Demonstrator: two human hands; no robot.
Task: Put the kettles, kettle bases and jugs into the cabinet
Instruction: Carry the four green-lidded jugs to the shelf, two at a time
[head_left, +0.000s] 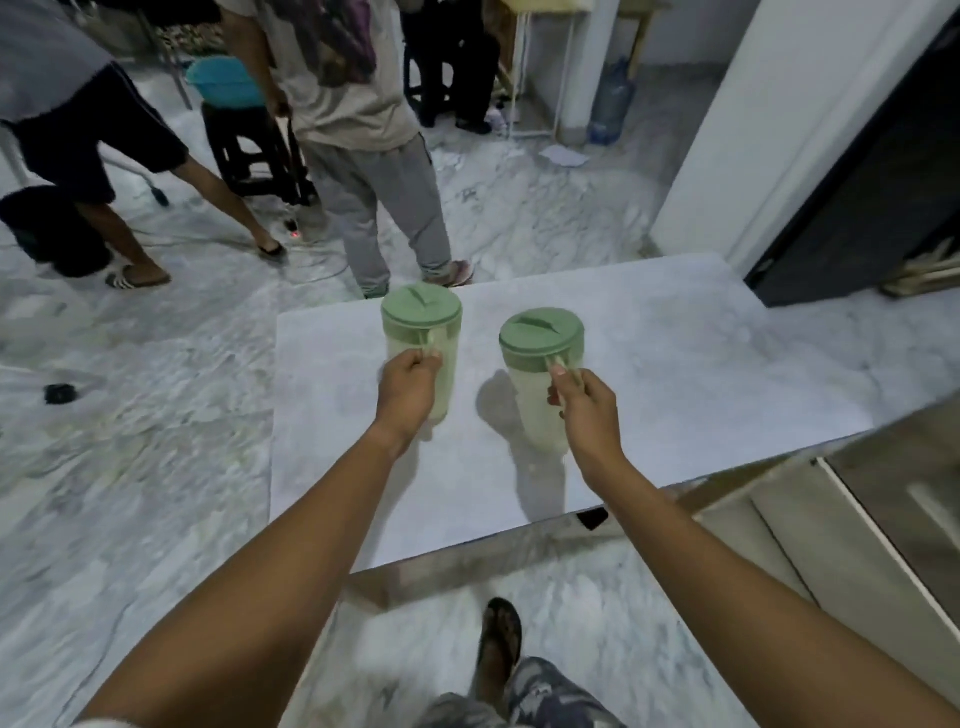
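Two pale translucent jugs with green lids are over the grey table. My left hand grips the handle of the left jug. The right jug is held the same way, my right hand closed around its handle. Both jugs stay upright and cast shadows on the tabletop; whether they rest on it or hang just above it is not clear. No kettle or kettle base is in view.
A cabinet with a pale door stands at the lower right. A dark doorway lies beyond the table. Two people stand on the marble floor behind the table, near a black stool. My sandalled foot is below.
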